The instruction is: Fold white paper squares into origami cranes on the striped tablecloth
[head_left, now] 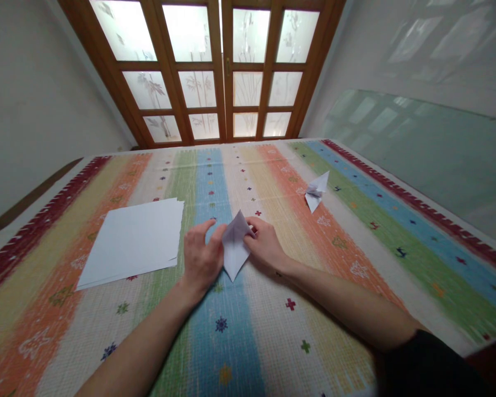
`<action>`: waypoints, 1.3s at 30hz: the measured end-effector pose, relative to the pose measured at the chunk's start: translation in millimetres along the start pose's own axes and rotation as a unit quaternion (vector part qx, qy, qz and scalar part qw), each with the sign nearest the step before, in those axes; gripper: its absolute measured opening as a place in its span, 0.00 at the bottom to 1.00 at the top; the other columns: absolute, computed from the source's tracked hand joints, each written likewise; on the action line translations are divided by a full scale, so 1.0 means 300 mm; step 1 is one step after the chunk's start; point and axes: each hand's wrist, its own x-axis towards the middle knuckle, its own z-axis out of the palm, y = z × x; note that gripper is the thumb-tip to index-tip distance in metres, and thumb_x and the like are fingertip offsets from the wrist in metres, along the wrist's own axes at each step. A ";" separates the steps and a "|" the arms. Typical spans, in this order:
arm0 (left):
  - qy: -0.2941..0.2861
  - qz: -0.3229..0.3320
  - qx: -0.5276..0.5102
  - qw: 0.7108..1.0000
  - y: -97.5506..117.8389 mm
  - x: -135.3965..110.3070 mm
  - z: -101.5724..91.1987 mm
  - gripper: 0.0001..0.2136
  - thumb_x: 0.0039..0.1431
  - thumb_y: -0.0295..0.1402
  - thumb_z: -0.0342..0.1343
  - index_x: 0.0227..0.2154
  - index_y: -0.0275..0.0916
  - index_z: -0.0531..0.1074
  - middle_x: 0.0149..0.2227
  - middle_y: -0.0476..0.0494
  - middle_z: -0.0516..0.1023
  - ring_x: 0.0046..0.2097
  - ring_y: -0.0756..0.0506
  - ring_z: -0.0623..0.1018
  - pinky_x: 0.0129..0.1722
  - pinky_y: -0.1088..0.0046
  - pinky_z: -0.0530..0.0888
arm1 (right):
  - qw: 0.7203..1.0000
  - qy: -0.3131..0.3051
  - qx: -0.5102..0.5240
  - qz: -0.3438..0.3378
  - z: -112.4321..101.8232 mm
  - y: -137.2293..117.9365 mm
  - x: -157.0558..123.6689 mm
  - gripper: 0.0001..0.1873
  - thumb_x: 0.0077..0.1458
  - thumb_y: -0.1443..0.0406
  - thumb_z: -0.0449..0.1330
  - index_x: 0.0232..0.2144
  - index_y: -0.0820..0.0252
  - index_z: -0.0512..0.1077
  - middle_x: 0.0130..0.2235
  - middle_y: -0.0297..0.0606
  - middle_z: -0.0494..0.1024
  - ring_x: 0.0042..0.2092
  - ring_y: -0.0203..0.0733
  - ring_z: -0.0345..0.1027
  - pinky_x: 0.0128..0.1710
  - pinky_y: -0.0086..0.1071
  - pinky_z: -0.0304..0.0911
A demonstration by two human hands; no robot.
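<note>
A small folded white paper piece [235,248], kite-shaped with a point toward me, lies on the striped cloth. My left hand [201,259] rests on its left edge, fingers curled over the fold. My right hand [265,243] pinches its upper right flap between thumb and fingers. Both hands grip the same piece. A stack of white paper sheets [135,240] lies to the left of my left hand.
A finished folded paper figure [316,191] sits farther away to the right on the orange stripe. The striped cloth [355,237] covers the whole surface. A wooden frosted-glass door [223,71] stands behind, and a wall runs along the right.
</note>
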 end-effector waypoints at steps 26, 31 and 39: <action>-0.425 0.016 -0.146 0.893 -0.123 -0.025 0.038 0.32 0.58 0.25 0.45 0.67 0.36 0.50 0.68 0.36 0.59 0.68 0.39 0.58 0.66 0.51 0.56 | 0.965 -0.111 -0.148 -0.185 -0.049 0.115 -0.009 0.21 0.46 0.79 0.55 0.42 0.62 0.75 0.41 0.44 0.81 0.43 0.44 0.73 0.46 0.39 0.66; -0.448 0.036 -0.115 0.886 -0.119 -0.009 0.030 0.31 0.59 0.26 0.44 0.67 0.36 0.53 0.67 0.37 0.60 0.68 0.39 0.59 0.66 0.53 0.56 | 0.929 -0.139 -0.181 -0.291 -0.085 0.128 -0.013 0.20 0.54 0.75 0.55 0.49 0.64 0.71 0.47 0.49 0.78 0.46 0.45 0.72 0.47 0.39 0.67; -0.474 0.071 -0.097 0.872 -0.127 0.013 0.013 0.30 0.60 0.33 0.47 0.66 0.38 0.54 0.68 0.38 0.57 0.68 0.37 0.58 0.65 0.50 0.56 | 0.882 -0.142 -0.226 -0.388 -0.105 0.161 -0.020 0.16 0.59 0.74 0.52 0.47 0.62 0.73 0.46 0.49 0.80 0.46 0.45 0.74 0.44 0.41 0.69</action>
